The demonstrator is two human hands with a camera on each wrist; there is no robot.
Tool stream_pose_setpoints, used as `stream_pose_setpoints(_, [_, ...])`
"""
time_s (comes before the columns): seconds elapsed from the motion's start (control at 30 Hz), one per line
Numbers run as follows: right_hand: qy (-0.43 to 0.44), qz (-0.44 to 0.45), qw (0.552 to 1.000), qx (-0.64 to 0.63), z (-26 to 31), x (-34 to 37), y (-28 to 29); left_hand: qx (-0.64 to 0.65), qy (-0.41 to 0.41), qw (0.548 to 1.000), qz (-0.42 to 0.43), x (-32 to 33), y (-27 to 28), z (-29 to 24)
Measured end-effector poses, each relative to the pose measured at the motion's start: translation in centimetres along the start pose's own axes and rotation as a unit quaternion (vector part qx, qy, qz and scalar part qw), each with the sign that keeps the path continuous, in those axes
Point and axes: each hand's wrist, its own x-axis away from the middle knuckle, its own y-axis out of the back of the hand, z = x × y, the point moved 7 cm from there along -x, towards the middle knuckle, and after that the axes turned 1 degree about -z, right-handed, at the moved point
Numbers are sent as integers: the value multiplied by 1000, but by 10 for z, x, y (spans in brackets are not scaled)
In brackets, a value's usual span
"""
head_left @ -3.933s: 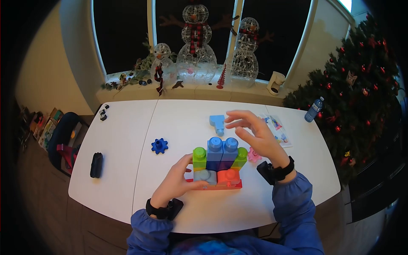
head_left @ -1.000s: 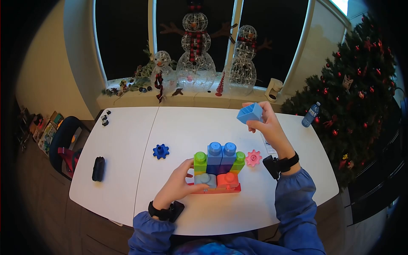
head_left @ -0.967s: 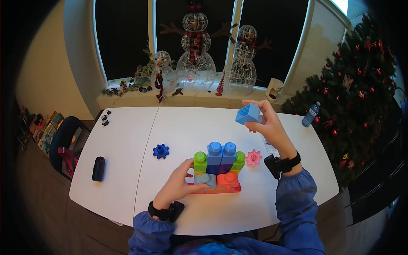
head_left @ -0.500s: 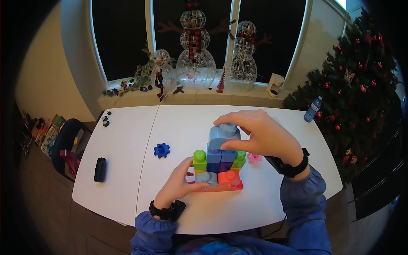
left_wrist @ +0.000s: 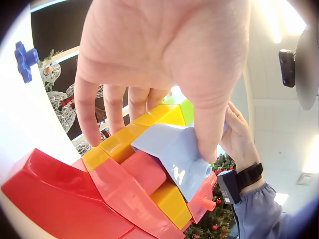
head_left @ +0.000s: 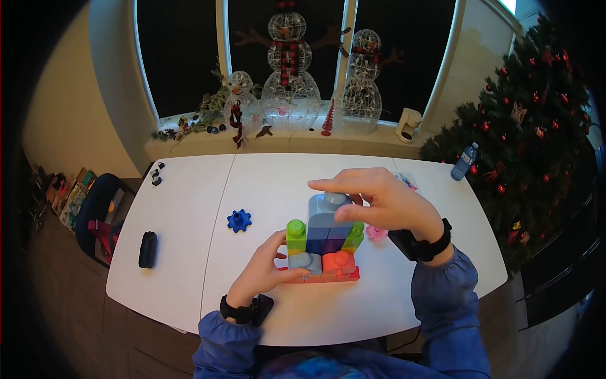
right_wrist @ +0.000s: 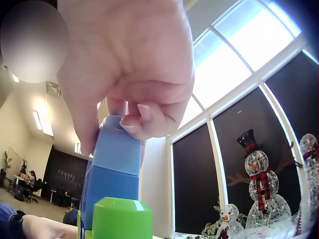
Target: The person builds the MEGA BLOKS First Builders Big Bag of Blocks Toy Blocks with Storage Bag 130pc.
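Note:
In the head view a block build stands on the white table, with a red base [head_left: 322, 278], a grey-blue block [head_left: 305, 263], an orange block [head_left: 339, 263] and green blocks [head_left: 295, 235] on both sides. A light blue block [head_left: 320, 211] sits on top of the darker blue ones. My right hand [head_left: 394, 205] grips that top block, thumb in front, fingers over and behind. In the right wrist view the light blue block [right_wrist: 117, 149] rests flush on the blue one. My left hand [head_left: 257, 275] holds the build's left side, thumb on the grey-blue block [left_wrist: 174, 154].
A blue gear [head_left: 239, 220] lies left of the build, a pink gear [head_left: 377, 234] to its right, partly behind my right hand. A black case [head_left: 148, 249] is at the left, small black pieces [head_left: 156, 174] at the far left corner, and a water bottle [head_left: 464, 162] at the right.
My right hand picked up the light blue block from the table's far part, turned it and brought it onto the two blue blocks. My left hand has stayed on the build.

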Motion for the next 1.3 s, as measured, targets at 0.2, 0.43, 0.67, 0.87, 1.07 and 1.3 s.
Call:
stream_pose_setpoints(0.2, [-131, 11, 991, 25, -101, 14, -37, 5, 0, 1000, -4, 1, 0, 2])
stream_pose_setpoints(0.43, [-217, 76, 971, -62, -170, 55, -110, -2, -5, 1000, -3, 0, 0, 1])
stream_pose_setpoints(0.67, [-247, 83, 957, -131, -179, 79, -121, 1, -2, 1000, -3, 0, -1, 2])
stream_pose_setpoints(0.87, [-226, 68, 963, -127, -155, 86, -116, -3, -1, 1000, -2, 0, -1, 2])
stream_pose_setpoints(1.07, [-125, 15, 992, -19, -153, 68, -95, 1, -3, 1000, -5, 1, 0, 2])
stream_pose_setpoints(1.3, [-225, -107, 968, -10, -102, 43, -15, -7, -4, 1000, -3, 0, 0, 1])
